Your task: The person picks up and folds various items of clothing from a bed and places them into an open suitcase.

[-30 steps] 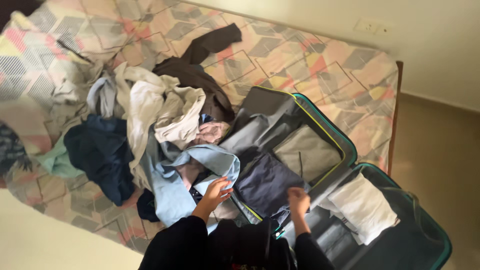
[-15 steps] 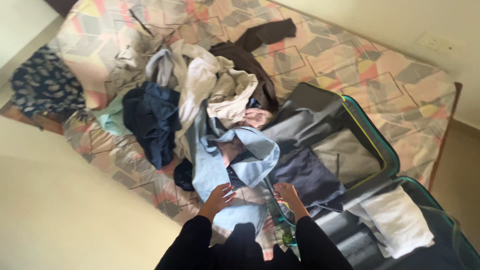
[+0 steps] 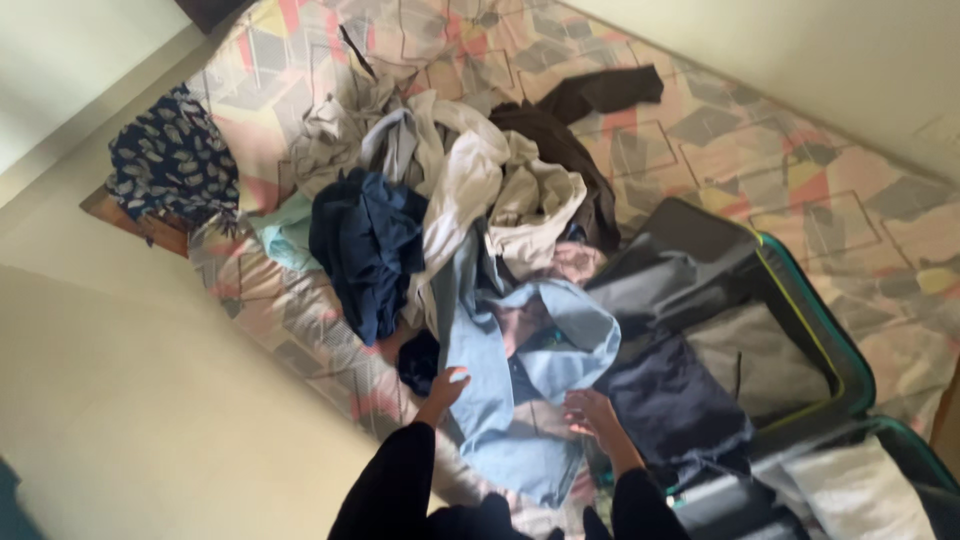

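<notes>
In the head view we look down on a bed (image 3: 830, 190) covered with a patterned sheet of grey, pink and yellow shapes, and a heap of clothes lies across its middle. Our left hand (image 3: 445, 385) reaches forward in a black sleeve, fingers spread and loose, its grip wide and holding nothing; the fingertips touch the left border of a light blue shirt (image 3: 520, 400) near the bed's near edge. Our right hand (image 3: 590, 412) rests on the same shirt, palm down, fingers bent a little; we cannot tell whether its grip pinches the cloth or only lies on it. The light blue shirt is spread at the near edge of the bed, between the two hands, its collar opened toward the heap.

Just beyond it lies a dark navy garment (image 3: 365, 245), bunched, and beside that a white garment (image 3: 470, 180) and a beige one (image 3: 535, 215) tangled together. A dark brown garment (image 3: 580, 120) stretches toward the far side of the bed. A pale mint piece (image 3: 285, 230) shows at the left edge, near a navy cloth with white print (image 3: 170, 160) at the bed's left corner.

On the right side of the bed an open suitcase (image 3: 850, 380) with a teal rim holds folded grey and dark clothes (image 3: 680, 400); its other half holds a white folded piece (image 3: 860, 495).
</notes>
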